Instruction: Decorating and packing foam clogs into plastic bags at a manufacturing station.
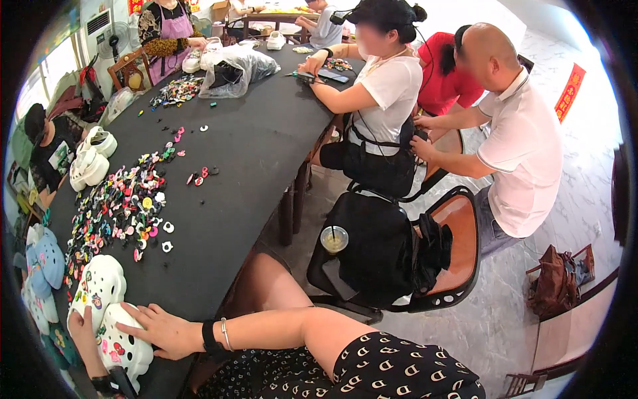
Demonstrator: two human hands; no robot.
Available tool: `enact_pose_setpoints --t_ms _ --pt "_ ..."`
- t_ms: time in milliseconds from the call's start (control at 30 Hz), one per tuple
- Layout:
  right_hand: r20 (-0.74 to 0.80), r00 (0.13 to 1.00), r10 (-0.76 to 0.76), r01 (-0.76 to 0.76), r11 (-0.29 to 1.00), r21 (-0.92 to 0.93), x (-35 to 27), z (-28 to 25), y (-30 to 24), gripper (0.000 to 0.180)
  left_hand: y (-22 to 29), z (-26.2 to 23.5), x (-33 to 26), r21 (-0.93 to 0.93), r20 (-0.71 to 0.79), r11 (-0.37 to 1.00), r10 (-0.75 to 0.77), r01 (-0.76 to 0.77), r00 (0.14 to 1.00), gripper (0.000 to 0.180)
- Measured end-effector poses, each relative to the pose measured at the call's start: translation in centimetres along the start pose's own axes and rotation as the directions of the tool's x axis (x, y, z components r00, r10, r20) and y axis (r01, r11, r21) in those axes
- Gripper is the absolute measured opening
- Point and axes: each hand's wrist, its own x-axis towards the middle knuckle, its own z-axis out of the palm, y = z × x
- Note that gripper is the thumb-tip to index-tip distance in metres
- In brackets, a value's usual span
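White foam clogs (109, 312) lie at the near left corner of the black table (266, 139), already studded with several small coloured charms. The left hand (83, 332) sits against the far-left side of the nearer clog; whether its fingers pinch anything cannot be told, since the shoe hides them. The right hand (163, 329) rests flat on the clog's upper, fingers spread and loosely extended, pinching nothing. Just beyond, a broad heap of loose charms (123, 206) covers the table, with a few strays (199, 176) further right, so judging by that pile much remains unfitted while this pair looks partly decorated. More white clogs (90, 159) wait at the left edge. Further right, a seated person in a white top (385, 93) works at the same table, beside a chair holding a black bag (372, 246) and a drink cup (334, 239).
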Motion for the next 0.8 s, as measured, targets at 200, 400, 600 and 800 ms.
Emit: enact_pose_setpoints --t_ms 200,400,600,800 --pt "0.012 1.0 -0.014 0.014 1.0 0.026 0.0 0.2 -0.1 0.106 -1.7 0.2 -0.1 -0.059 -0.024 0.996 0.061 -0.063 0.998 0.039" --pt "0.026 1.0 -0.009 0.008 0.999 0.039 0.0 0.3 0.2 0.104 -1.5 0.5 -0.8 -0.219 0.047 0.975 0.041 -0.03 0.998 0.023" --pt "0.104 0.994 0.02 -0.026 0.998 0.061 0.4 -0.5 -0.6 0.103 -1.5 1.0 -1.2 -0.372 -0.03 0.927 0.028 -0.038 0.999 0.031" --pt "0.092 0.996 0.021 -0.027 0.998 0.059 0.2 -0.5 -0.2 0.102 -0.9 0.6 -1.2 -0.29 0.074 0.956 0.062 -0.038 0.995 0.016"
